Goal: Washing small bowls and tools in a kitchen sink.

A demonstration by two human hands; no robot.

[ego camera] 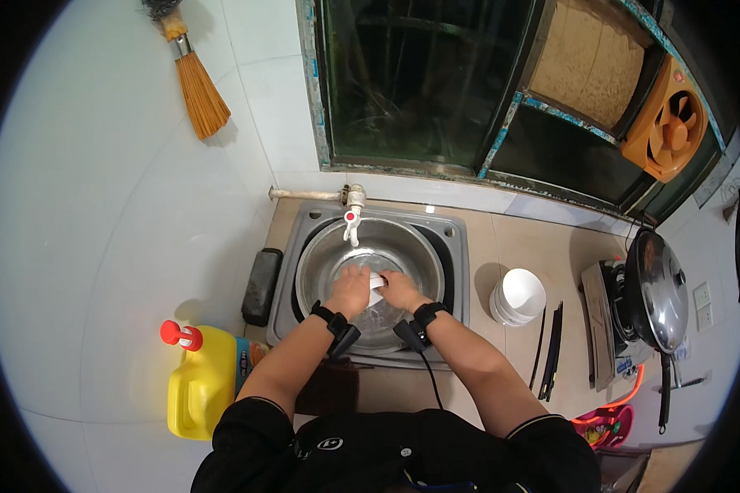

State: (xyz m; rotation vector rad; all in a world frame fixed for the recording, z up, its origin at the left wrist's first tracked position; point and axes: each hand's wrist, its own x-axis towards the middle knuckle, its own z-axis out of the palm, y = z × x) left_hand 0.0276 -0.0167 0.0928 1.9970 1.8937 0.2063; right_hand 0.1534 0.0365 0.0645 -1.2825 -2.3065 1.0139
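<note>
My left hand [349,292] and my right hand [403,291] meet over a round stainless steel basin [430,259] set inside the sink [460,289]. Between them they grip a small white dish [376,294]; the fingers cover much of it, so its exact shape cannot be told. Shallow water seems to lie in the basin below. Above its far rim hangs the spout of a white plastic tap [353,225] with a red dot on its handle.
On the counter to the right stand stacked white bowls [523,296], several dark chopsticks [554,351] and a gas stove [605,320] bearing a lidded pan [663,289]. At left are a yellow detergent jug [203,382] and a dark block [263,286]. A bamboo brush [202,95] hangs on the wall.
</note>
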